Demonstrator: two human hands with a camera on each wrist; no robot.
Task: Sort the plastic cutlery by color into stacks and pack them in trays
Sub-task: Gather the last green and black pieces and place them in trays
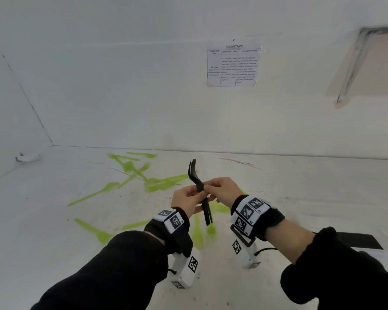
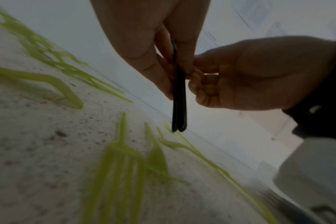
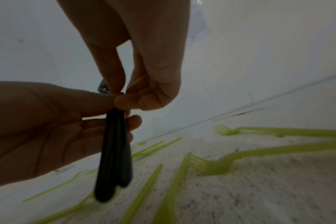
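A small stack of black plastic forks (image 1: 199,189) is held upright above the table, tines up and handles hanging down (image 2: 179,106) (image 3: 115,151). My left hand (image 1: 189,200) grips the stack from the left, thumb and fingers round the handles. My right hand (image 1: 220,189) pinches the same stack from the right at its middle. Several lime green forks (image 1: 159,183) and other green cutlery lie scattered on the white table (image 1: 54,220) beneath and beyond my hands, also seen close up (image 2: 121,166) (image 3: 211,165).
A white wall with a printed sheet (image 1: 233,64) stands behind the table. A flat black piece (image 1: 358,240) lies at the right, partly behind my right sleeve. A small white object (image 1: 26,157) lies in the far left corner.
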